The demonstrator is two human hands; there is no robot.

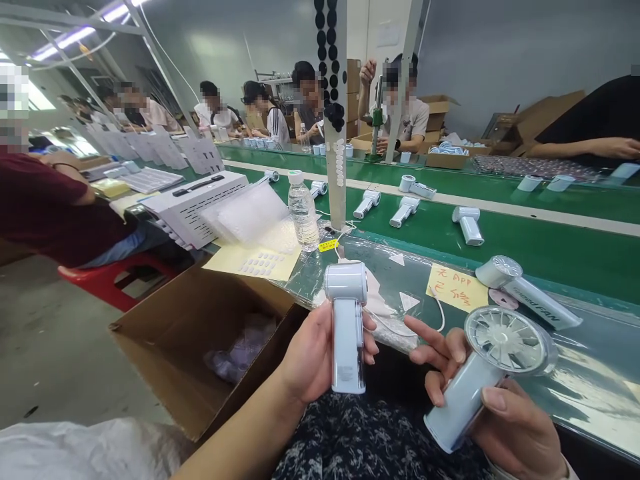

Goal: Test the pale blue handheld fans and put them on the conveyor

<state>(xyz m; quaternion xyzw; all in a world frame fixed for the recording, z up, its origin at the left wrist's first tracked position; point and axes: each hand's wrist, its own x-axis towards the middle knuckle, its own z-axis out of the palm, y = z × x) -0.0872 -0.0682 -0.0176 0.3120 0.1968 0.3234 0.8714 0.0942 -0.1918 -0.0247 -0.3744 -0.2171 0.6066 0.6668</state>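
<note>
My left hand point(311, 357) is closed around the handle of a pale blue handheld fan point(349, 340), held upright with its head at the top. In my right hand point(520, 420) is a second handheld fan point(457, 403), tilted, its round grille facing up towards me. The thumb presses on this fan's handle while some fingers stick out to the left. Just beyond it, another fan point(543, 303) with dark lettering lies on the table, touching or close to a yellow note point(457, 288) with red handwriting. A white cable point(441, 313) curves over the tabletop between my hands.
A water bottle point(303, 213) stands by a post point(337, 180), near a yellow sticker sheet point(265, 263). Below left is an open cardboard box point(165, 347) with plastic bags inside. Several fans lie on the green conveyor belt point(440, 250). Co-workers sit beyond it and at the left.
</note>
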